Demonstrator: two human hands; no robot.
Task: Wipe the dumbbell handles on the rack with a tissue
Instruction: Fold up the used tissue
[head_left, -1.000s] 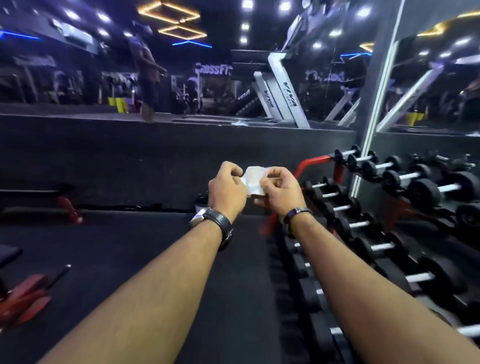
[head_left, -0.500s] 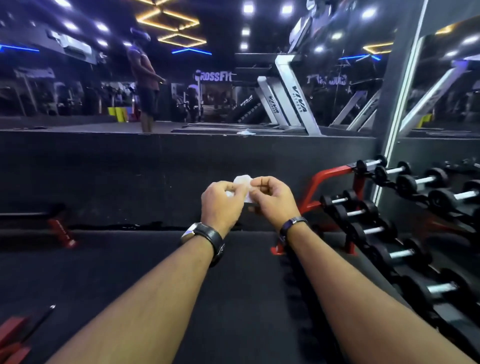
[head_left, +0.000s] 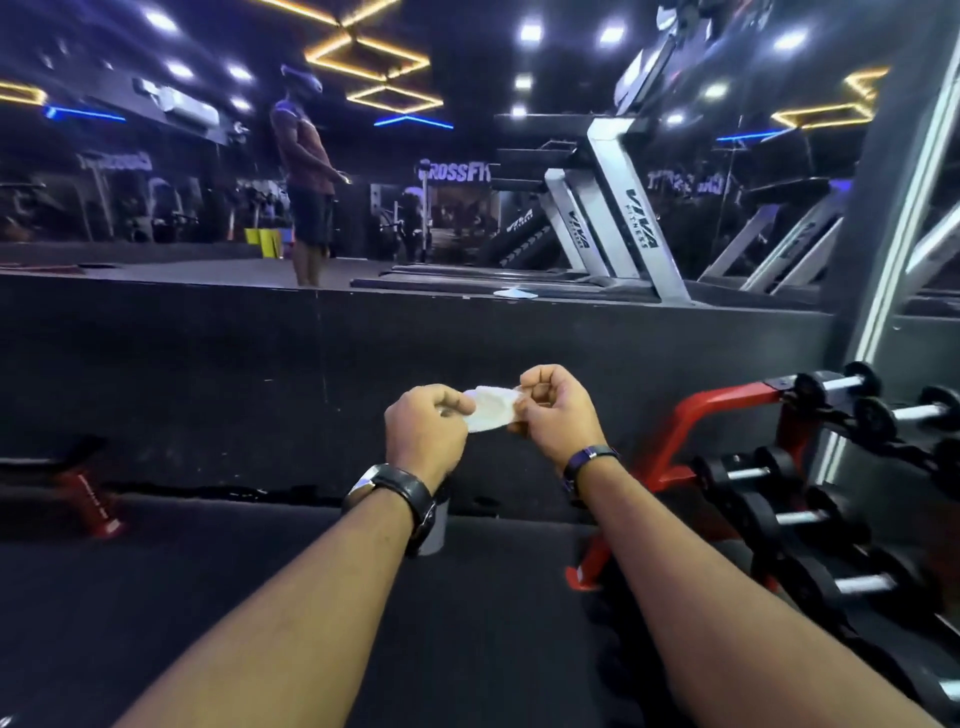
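Note:
A small white tissue is stretched between my two hands at chest height, in the middle of the view. My left hand pinches its left end and my right hand pinches its right end. Off to the right stands a red-framed rack with rows of black dumbbells whose silver handles face me. Both hands are well to the left of the rack and touch no dumbbell.
A raised black platform wall runs across ahead, with treadmills on top and a person standing there. A mirror with a lit pillar stands behind the rack. A red-footed bench sits at left on the black floor.
The view has swung left and up, so the rack now sits further right. My hands stayed together on the tissue and have pulled it out wider between them.

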